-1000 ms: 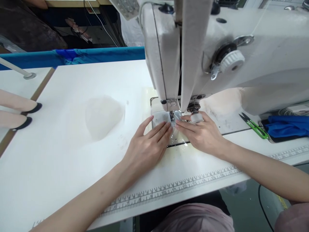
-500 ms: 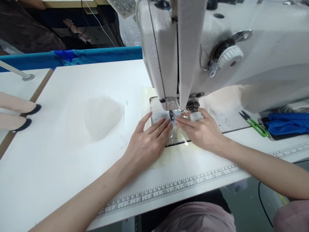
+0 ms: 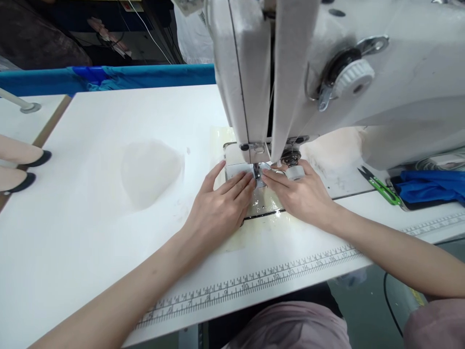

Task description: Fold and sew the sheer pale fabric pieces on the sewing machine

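My left hand lies palm down on the sewing machine's metal bed plate, fingers stretched out and thumb apart, tips just left of the presser foot. From the right, my right hand reaches in with extended fingers resting flat beside the foot. Part of it is behind the machine's white knob. No cloth can be made out under the fingertips; any small piece there is hidden. The white sewing machine head stands over both hands.
Green-handled thread snips and blue cloth on a dark tray lie at right. A printed ruler runs along the front edge of the white table. Two pale, black-tipped shapes jut in at left. Blue fabric borders the back.
The view has shifted slightly, so the table and its items sit a little further left and up. Both hands keep nearly the same place beside the presser foot.
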`<state>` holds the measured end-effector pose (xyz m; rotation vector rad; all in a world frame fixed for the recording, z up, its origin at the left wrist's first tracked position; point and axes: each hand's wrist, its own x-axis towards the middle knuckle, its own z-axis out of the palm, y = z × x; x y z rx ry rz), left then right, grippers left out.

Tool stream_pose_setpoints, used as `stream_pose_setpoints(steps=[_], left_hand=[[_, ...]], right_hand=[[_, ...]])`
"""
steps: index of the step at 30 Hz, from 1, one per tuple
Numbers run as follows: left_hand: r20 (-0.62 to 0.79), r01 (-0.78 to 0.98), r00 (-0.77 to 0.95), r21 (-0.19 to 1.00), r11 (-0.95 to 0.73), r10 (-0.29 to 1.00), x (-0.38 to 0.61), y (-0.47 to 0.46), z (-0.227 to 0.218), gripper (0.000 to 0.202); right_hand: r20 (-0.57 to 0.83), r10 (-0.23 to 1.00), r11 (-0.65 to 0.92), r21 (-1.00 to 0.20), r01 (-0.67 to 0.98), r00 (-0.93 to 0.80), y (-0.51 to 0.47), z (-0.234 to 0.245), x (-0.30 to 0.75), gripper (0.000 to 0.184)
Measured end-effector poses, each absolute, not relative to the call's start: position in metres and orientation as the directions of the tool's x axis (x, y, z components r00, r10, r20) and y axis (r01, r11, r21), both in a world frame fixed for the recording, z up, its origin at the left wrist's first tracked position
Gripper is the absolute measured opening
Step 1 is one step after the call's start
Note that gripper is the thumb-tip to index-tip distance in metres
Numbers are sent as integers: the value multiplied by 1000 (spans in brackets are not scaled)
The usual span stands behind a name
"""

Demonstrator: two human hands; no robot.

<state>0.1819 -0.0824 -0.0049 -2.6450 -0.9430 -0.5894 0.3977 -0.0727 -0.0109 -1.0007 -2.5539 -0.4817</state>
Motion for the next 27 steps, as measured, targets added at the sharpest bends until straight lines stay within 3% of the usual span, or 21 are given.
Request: stream_pose_setpoints(steps=[5,13,17,21,24,27], left_hand=[[461,653,696,-87,-753,550,182,-82,-6,30],[455,658,678,-27,-752,577,181,-83,-5,32],[441,689,649,5,-725,620,178,-82,-3,54],[374,740,644,-84,-667,668,175,-85,3,64],[459,738,653,-211,-641,602,173,-87,11,43],[540,731,650,-251,-634,535,172,-85,15,18]], right_hand=[[406,608,698,137,703,-682,-73,-9,397,34],[426,587,697,166,697,-689,-74,-9,396,34],[411,595,702,153,696,-691,-72,-9,398,32],[503,526,720,166,673,-686,-74,-5,400,29],[645,414,766,134,629,-642,-79,-2,397,29],[610,455,798,44,601,-649,-86,0,390,30]])
